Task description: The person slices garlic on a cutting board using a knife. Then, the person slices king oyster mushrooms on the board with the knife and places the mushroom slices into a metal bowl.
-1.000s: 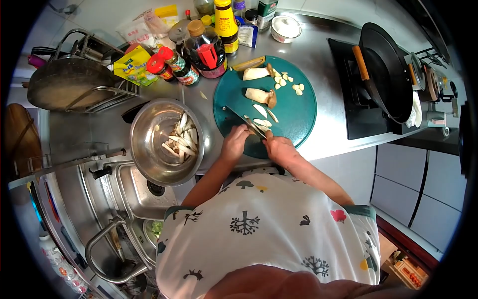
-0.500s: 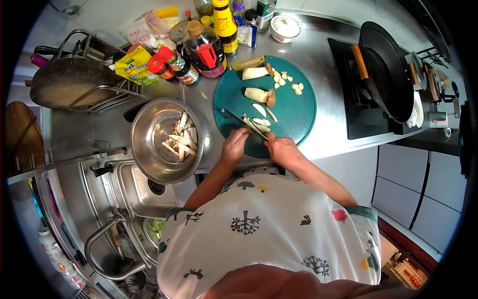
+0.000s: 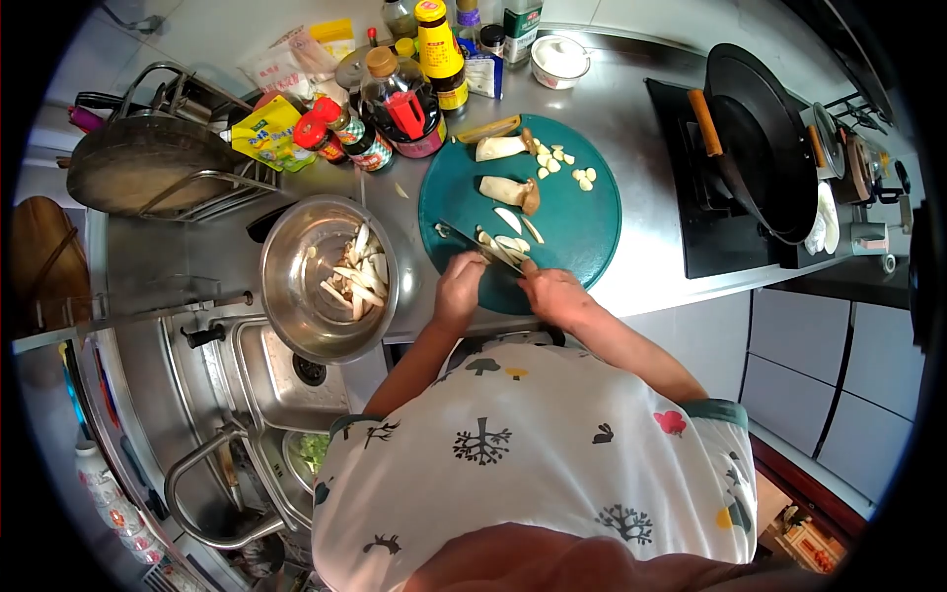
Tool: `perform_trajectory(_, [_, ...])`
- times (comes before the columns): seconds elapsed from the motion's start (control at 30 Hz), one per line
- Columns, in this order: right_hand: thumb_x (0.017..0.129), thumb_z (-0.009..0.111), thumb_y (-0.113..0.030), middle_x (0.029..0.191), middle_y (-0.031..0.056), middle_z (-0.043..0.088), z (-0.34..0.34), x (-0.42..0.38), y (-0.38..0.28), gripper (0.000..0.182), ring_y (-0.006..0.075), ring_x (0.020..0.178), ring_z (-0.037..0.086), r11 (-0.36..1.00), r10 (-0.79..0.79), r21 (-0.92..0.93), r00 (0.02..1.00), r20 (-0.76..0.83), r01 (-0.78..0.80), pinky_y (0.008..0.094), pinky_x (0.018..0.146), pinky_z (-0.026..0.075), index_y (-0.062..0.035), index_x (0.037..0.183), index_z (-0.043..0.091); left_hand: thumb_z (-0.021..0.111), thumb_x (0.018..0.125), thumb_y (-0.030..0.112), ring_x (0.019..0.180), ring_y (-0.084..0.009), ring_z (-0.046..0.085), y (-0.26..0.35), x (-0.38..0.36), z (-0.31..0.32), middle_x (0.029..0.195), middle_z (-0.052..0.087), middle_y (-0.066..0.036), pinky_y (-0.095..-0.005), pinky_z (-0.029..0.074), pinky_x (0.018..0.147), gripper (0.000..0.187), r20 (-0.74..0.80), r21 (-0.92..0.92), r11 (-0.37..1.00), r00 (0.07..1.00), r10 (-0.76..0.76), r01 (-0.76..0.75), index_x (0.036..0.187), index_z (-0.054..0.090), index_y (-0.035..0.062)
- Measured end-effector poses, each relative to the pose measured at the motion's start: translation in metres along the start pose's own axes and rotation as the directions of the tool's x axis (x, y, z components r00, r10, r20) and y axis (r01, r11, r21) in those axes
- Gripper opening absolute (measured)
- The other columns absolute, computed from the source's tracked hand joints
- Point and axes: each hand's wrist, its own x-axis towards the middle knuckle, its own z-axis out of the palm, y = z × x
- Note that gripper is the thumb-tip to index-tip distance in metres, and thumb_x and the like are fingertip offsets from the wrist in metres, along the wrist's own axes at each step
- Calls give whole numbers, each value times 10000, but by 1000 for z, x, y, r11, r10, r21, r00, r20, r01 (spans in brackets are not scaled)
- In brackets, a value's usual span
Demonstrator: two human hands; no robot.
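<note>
My right hand is closed round the handle of a knife, whose blade slants up and left over the round green cutting board. Close beside the blade, my left hand has its fingers bent together at the board's lower left edge; what they press on is hidden. Sliced mushroom pieces lie just beyond the blade. Farther back on the board are a whole mushroom, another mushroom and several garlic pieces.
Left of the board, a steel bowl holds mushroom strips. Sauce bottles and a white lidded bowl stand behind. A black wok sits on the stove at right. The sink is at lower left.
The view has shifted slightly. Both hands and the knife keep nearly the same place on the board, with only a small movement at the blade.
</note>
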Motion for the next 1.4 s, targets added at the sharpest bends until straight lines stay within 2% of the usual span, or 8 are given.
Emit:
perform_trajectory(0.17, [878,577,-153,628,203,595,-41,-27,16,148,393,608,604,995,-92,-51,971,-222,82,455,521,483,-23,919,520,779,687,158,1023,-337,533,27,15,5,1206,486,-190,-392,501,776,546,30,-28,866,866,-498,499,1142,524,-6])
perform_trajectory(0.53, [890,570,-157,574,174,580,-79,-56,50,137,374,566,595,992,51,-94,955,-291,-81,455,546,478,-41,905,499,716,658,218,1003,-329,458,41,63,79,1150,475,-151,-444,458,813,487,23,547,818,974,-227,178,1087,568,40])
perform_trajectory(1.07, [872,594,-97,639,227,605,-63,-54,91,197,390,596,618,998,21,66,953,-301,-1,450,545,477,27,1022,569,623,667,-9,848,-281,555,32,50,33,910,488,-60,-364,502,639,166,-173,405,909,984,-29,98,779,577,105])
perform_trajectory(1.13, [876,588,-94,640,227,605,-65,-52,90,201,393,599,617,996,18,85,952,-304,8,454,550,477,29,1033,564,606,660,-47,867,-263,558,45,58,-6,938,498,-87,-352,482,684,195,-398,286,932,912,-95,222,795,586,91])
perform_trajectory(1.17, [877,586,-93,646,227,607,-67,-51,89,189,397,606,615,995,22,97,951,-309,8,457,555,477,23,1024,562,579,637,-80,843,-301,550,25,49,-23,944,516,-131,-380,466,688,255,-469,-202,929,801,-371,312,849,591,62])
perform_trajectory(1.2, [878,584,-92,651,227,608,-69,-51,87,178,401,613,612,994,30,108,949,-315,5,461,559,478,18,1016,559,572,665,-85,860,-298,560,39,59,-63,935,526,-141,-373,468,689,229,-502,481,851,862,67,214,849,589,51])
perform_trajectory(1.37, [877,582,-96,646,221,594,-71,-48,81,126,403,617,602,996,0,89,943,-332,31,464,553,478,-19,969,544,635,714,-2,924,-347,550,5,22,-132,1031,561,-143,-433,443,791,182,-652,346,719,705,-279,604,879,608,68])
perform_trajectory(1.4, [877,582,-96,646,221,594,-71,-49,81,126,403,617,602,996,10,89,941,-339,22,464,553,478,-19,969,544,664,713,45,950,-349,541,5,19,-127,1041,562,-148,-446,433,808,185,-575,596,553,791,-211,581,890,617,74])
